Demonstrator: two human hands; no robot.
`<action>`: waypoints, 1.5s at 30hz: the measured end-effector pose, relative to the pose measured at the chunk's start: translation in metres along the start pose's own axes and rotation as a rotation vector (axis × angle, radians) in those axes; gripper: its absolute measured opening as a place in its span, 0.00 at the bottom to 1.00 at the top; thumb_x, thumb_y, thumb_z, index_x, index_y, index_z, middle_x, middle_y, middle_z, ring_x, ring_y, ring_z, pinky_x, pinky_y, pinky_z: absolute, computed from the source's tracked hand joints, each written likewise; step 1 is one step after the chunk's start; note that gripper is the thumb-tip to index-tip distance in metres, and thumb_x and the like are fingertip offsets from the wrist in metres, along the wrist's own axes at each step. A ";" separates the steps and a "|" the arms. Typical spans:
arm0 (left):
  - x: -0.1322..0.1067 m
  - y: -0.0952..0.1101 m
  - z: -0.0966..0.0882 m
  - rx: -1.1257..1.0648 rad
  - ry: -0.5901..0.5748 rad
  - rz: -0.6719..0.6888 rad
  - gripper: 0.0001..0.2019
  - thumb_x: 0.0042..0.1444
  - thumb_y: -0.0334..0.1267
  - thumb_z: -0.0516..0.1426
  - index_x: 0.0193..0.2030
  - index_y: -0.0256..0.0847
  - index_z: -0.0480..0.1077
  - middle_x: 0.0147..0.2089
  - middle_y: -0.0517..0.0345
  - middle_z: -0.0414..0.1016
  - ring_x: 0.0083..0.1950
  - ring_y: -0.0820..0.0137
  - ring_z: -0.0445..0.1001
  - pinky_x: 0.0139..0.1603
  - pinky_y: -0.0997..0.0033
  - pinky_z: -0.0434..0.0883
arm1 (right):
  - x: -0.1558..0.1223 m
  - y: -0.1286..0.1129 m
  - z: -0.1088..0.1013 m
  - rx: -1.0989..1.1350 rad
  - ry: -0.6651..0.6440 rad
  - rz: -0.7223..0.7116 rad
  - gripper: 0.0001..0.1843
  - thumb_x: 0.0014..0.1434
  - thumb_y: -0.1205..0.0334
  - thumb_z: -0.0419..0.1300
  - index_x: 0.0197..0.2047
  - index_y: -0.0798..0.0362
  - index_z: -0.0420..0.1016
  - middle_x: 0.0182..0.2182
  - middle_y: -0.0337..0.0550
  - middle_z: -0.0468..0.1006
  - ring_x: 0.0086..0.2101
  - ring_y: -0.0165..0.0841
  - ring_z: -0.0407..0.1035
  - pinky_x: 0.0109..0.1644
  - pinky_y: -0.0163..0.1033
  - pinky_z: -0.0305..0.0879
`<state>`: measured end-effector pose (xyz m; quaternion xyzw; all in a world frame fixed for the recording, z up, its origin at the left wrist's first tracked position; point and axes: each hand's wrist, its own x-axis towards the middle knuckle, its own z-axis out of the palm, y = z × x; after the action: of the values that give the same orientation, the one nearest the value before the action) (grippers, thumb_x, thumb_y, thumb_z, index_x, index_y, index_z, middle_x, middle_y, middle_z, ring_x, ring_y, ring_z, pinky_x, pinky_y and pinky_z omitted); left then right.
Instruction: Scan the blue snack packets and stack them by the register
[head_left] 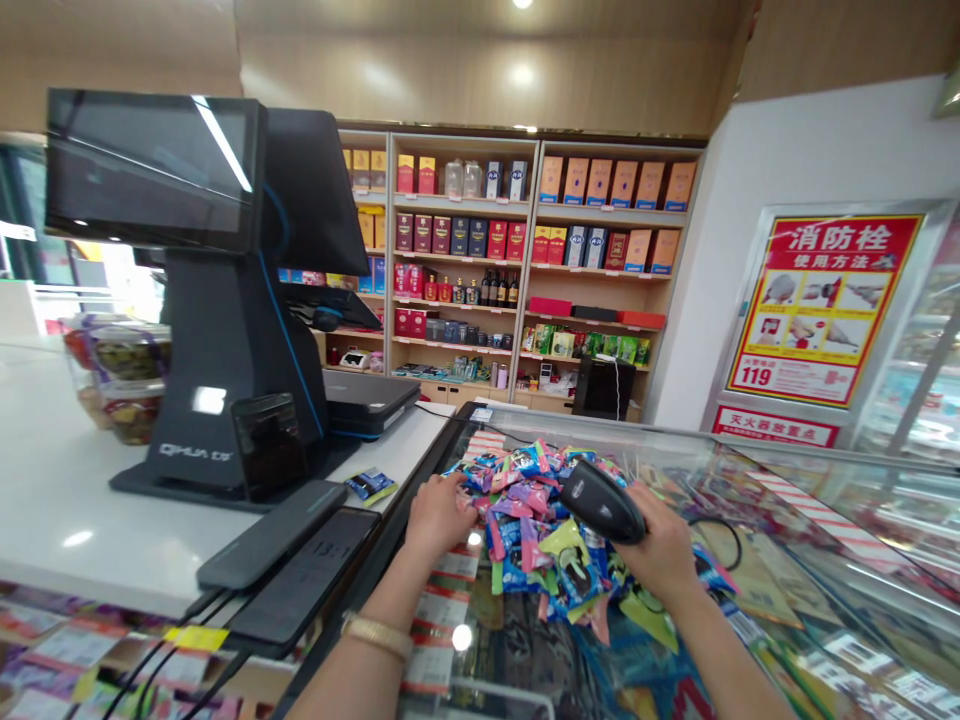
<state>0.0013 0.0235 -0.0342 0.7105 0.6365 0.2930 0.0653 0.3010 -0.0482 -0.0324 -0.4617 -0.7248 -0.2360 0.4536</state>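
Note:
Small wrapped snack packets in blue, pink and green lie heaped on the glass counter. My right hand is closed around a black barcode scanner, which it holds over the right part of the heap. At the heap's left edge, my left hand rests with thumb and index finger apart, against the nearest packets. Its other fingers are partly hidden. A single blue and yellow packet lies apart on the white counter, left of my left hand.
A cash register with two screens stands on the left. Nearer me are a phone and a dark flat device with cables. Plastic tubs sit behind the register. Shelves of boxes line the back wall.

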 end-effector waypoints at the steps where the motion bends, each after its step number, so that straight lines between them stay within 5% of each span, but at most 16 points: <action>1: 0.001 0.001 -0.002 -0.051 0.037 -0.001 0.21 0.46 0.35 0.58 0.50 0.40 0.73 0.46 0.44 0.72 0.48 0.56 0.73 0.51 0.60 0.67 | 0.000 0.000 0.000 0.001 0.001 -0.002 0.09 0.51 0.64 0.55 0.37 0.51 0.72 0.32 0.45 0.76 0.36 0.39 0.73 0.40 0.41 0.69; 5: 0.006 0.006 -0.007 -0.472 0.214 -0.109 0.13 0.43 0.31 0.60 0.38 0.39 0.76 0.37 0.52 0.73 0.42 0.63 0.73 0.49 0.65 0.69 | 0.001 -0.002 0.001 0.006 0.014 -0.018 0.10 0.52 0.64 0.56 0.39 0.50 0.71 0.32 0.44 0.76 0.35 0.37 0.72 0.40 0.41 0.69; 8: 0.009 0.014 -0.009 -1.180 0.239 -0.333 0.05 0.47 0.32 0.60 0.33 0.37 0.75 0.32 0.56 0.74 0.35 0.68 0.73 0.40 0.71 0.72 | 0.001 -0.003 0.001 0.012 0.015 -0.021 0.10 0.52 0.64 0.56 0.40 0.50 0.71 0.32 0.43 0.76 0.34 0.36 0.72 0.40 0.41 0.69; 10: 0.008 0.020 -0.010 -1.530 0.186 -0.456 0.04 0.52 0.33 0.58 0.32 0.35 0.73 0.30 0.55 0.75 0.30 0.71 0.73 0.34 0.73 0.73 | 0.002 -0.003 0.000 0.015 0.017 -0.024 0.10 0.52 0.64 0.56 0.40 0.50 0.71 0.32 0.43 0.76 0.34 0.36 0.72 0.40 0.41 0.69; 17: -0.007 0.042 -0.006 -1.951 -0.204 -0.573 0.14 0.64 0.39 0.48 0.41 0.30 0.71 0.34 0.42 0.78 0.31 0.69 0.78 0.29 0.74 0.76 | 0.006 -0.013 -0.002 0.081 0.011 -0.036 0.08 0.53 0.64 0.55 0.37 0.50 0.71 0.32 0.43 0.75 0.33 0.35 0.71 0.37 0.39 0.67; 22: -0.014 0.051 -0.002 -2.025 -0.312 -0.502 0.18 0.65 0.43 0.45 0.42 0.32 0.70 0.34 0.44 0.78 0.32 0.68 0.78 0.34 0.70 0.76 | 0.009 -0.029 -0.002 0.133 -0.049 -0.023 0.08 0.52 0.66 0.56 0.37 0.51 0.71 0.31 0.42 0.74 0.32 0.34 0.70 0.34 0.37 0.64; 30: -0.015 0.051 0.006 -1.985 -0.182 -0.306 0.13 0.63 0.38 0.49 0.38 0.35 0.72 0.33 0.50 0.76 0.35 0.69 0.75 0.35 0.72 0.72 | 0.011 -0.044 0.000 0.168 -0.072 -0.038 0.07 0.53 0.65 0.56 0.37 0.51 0.72 0.31 0.42 0.74 0.31 0.33 0.69 0.34 0.36 0.63; 45: -0.014 0.054 0.005 -1.923 -0.144 -0.346 0.12 0.61 0.39 0.51 0.38 0.35 0.71 0.34 0.51 0.75 0.34 0.70 0.74 0.33 0.73 0.71 | 0.009 -0.043 0.000 0.157 -0.097 -0.024 0.06 0.55 0.63 0.55 0.35 0.51 0.71 0.30 0.42 0.74 0.32 0.33 0.69 0.35 0.36 0.63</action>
<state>0.0503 0.0015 -0.0180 0.2672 0.2162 0.6291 0.6972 0.2621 -0.0638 -0.0206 -0.4268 -0.7678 -0.1614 0.4497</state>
